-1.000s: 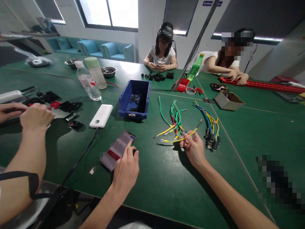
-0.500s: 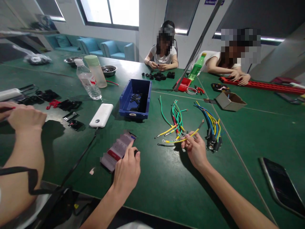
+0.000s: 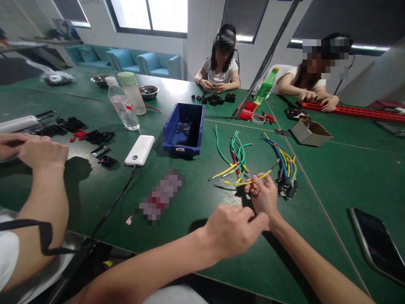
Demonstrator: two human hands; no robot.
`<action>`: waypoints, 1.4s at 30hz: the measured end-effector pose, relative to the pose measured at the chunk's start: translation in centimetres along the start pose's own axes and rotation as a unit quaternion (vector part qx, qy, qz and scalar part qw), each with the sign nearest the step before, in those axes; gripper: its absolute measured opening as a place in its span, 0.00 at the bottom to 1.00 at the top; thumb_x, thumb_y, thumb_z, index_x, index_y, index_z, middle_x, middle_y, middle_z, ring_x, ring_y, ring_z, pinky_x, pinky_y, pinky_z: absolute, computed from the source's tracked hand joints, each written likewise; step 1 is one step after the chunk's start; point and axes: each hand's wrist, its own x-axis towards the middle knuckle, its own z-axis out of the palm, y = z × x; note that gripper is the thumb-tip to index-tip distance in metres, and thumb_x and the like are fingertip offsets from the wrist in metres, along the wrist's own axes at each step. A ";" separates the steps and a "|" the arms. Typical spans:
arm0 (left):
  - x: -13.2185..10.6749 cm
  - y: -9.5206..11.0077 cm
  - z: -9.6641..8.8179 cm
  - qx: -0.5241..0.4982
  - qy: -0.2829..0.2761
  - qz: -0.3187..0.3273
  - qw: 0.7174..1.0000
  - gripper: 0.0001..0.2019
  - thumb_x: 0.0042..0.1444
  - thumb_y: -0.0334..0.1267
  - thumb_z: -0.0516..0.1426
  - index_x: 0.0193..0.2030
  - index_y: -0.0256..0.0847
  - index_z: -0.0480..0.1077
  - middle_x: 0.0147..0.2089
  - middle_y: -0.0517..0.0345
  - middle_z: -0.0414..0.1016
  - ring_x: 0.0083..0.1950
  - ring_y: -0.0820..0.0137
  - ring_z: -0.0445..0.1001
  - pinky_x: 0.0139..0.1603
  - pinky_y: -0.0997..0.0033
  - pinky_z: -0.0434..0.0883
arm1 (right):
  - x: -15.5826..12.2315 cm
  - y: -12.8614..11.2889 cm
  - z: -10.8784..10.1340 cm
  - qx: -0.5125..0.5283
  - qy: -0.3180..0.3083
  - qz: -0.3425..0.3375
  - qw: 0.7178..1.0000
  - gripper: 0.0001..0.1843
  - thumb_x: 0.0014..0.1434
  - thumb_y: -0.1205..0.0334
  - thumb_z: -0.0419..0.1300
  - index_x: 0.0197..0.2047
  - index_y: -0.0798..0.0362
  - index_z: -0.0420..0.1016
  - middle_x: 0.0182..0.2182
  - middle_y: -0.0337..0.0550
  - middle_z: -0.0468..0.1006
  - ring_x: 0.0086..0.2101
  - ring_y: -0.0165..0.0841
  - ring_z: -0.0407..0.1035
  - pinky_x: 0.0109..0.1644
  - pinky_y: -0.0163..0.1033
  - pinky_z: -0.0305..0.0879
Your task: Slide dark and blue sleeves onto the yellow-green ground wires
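Our right hand (image 3: 265, 195) pinches a yellow wire (image 3: 249, 180) that sticks out toward ten o'clock. Our left hand (image 3: 232, 230), fingers curled, sits just beside it at seven o'clock, holding nothing.

Left hand (image 3: 232, 230) extended across toward the right, fingers loosely curled (index forward). Right hand (image 3: 263, 197) pinched closed, forearm stretched out.

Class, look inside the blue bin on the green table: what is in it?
The blue bin holds a few small black parts. Its near wall hides the front of the floor, so there may be more.
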 end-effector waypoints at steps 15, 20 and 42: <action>-1.9 -2.9 3.7 -0.072 -0.037 0.038 0.996 0.13 0.65 0.45 0.46 0.46 0.39 0.64 0.24 0.62 0.73 0.22 0.71 0.74 0.17 0.76 0.60 | 0.1 -0.4 0.5 0.007 0.049 0.014 0.999 0.17 0.49 0.53 0.67 0.38 0.53 0.70 0.23 0.34 0.73 0.18 0.24 0.67 0.21 0.27 0.63; -1.5 -3.0 3.7 -0.099 -0.022 -0.012 0.995 0.11 0.59 0.42 0.51 0.44 0.38 0.63 0.27 0.60 0.76 0.24 0.67 0.75 0.17 0.73 0.63 | 0.2 -0.7 0.1 0.007 0.057 0.025 0.998 0.18 0.49 0.50 0.67 0.36 0.51 0.67 0.23 0.34 0.75 0.18 0.25 0.67 0.21 0.27 0.63; 0.4 -6.7 3.1 -0.188 0.118 -0.310 0.924 0.02 0.55 0.31 0.60 0.34 0.42 0.74 0.34 0.62 0.77 0.38 0.69 0.72 0.42 0.67 0.63 | 0.4 -0.3 -0.6 0.008 0.080 -0.042 0.996 0.22 0.48 0.60 0.69 0.43 0.48 0.63 0.29 0.35 0.78 0.29 0.25 0.70 0.36 0.29 0.66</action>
